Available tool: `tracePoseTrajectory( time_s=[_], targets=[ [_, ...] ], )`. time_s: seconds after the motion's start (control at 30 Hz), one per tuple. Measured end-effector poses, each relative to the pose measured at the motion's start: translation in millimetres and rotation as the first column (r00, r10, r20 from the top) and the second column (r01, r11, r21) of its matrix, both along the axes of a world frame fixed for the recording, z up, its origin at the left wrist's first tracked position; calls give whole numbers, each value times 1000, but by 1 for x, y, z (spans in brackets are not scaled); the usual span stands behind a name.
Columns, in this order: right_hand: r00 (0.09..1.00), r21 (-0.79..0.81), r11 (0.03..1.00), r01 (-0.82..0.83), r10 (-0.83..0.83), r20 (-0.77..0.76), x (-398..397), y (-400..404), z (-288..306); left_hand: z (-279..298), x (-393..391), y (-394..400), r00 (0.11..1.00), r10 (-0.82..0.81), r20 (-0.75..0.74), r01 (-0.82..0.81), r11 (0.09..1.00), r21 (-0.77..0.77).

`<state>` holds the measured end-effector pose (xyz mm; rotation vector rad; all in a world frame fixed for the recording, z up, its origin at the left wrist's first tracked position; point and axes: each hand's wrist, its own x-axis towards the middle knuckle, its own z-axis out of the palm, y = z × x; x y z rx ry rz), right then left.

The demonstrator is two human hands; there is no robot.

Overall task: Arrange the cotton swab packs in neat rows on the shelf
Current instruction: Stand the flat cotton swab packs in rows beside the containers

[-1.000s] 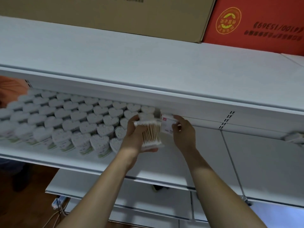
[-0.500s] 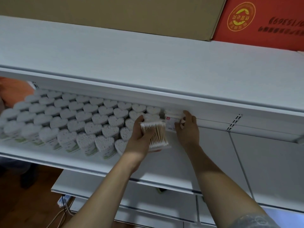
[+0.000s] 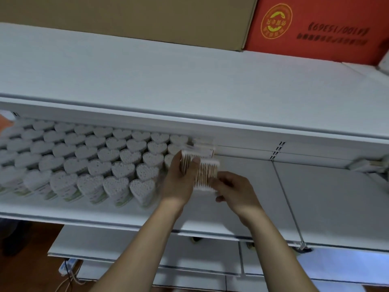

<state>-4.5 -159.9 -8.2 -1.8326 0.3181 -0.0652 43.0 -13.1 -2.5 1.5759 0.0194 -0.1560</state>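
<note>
While heart-shaped packs (image 3: 117, 163) already fill the shelf's (image 3: 315, 207) left half in rows, a new column of flat packs starts at their right edge.

Left to right: the left hand (image 3: 179, 184) grips one clear pack of wooden swabs (image 3: 187, 163); the right hand (image 3: 233, 190) pinches a second pack (image 3: 207, 175) just beside it; two more (image 3: 203, 144) stand far behind. To the right the shelf looks bare, so much of the task seems left.
</note>
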Motion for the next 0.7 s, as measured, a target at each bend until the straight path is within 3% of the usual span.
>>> tracePoseTrajectory(
  time_s=[0.07,0.13,0.2,0.3,0.47,0.57,0.7],
  targets=[
    [991,36,995,97,-99,86,-4,-9,-5,-2,0,-4,1000,8,-20,-10,997,-70],
    [935,34,979,202,-203,291,-8,-14,-7,-1,1,-5,995,18,-93,-29,993,-118],
    [854,-60,979,194,-138,502,-10,-16,-11,1,0,-6,984,-31,-178,3,988,-156],
    [770,-136,975,175,-49,637,-8,-14,-20,3,-3,-6,965,-160,-208,104,961,-257],
    [786,-54,983,177,-108,609,-11,-5,-22,-2,-1,-1,982,-133,-137,90,955,-282],
    [906,112,982,149,-181,382,-13,4,-9,-5,1,1,995,-50,-88,27,970,-241],
    [947,-74,990,120,-92,307,-7,3,-9,-4,1,1,997,17,-72,-33,975,-220]
  ],
)
